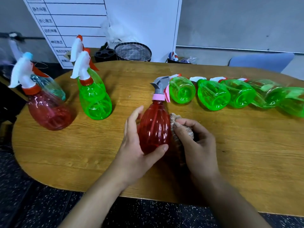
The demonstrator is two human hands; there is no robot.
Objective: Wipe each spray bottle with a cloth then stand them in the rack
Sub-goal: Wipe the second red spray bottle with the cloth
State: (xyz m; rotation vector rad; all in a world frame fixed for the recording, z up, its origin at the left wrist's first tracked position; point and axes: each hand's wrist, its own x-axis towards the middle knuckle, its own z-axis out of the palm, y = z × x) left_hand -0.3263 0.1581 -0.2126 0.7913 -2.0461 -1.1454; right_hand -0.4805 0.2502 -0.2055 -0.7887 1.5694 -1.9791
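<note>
Your left hand (136, 145) has a curled grip round the red spray bottle (154, 127), upright at the counter (82, 153) centre. Your right hand (197, 142) pinches the cloth (174, 120) against its side. Five green bottles (212, 96) lie at right; four stand at left.

Bare forearms, no sleeves; left hand (133, 145), right hand (197, 143).

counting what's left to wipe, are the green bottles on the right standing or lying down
Lying down: the green bottles on the right rest on their sides on the table, bases facing the camera.
</note>
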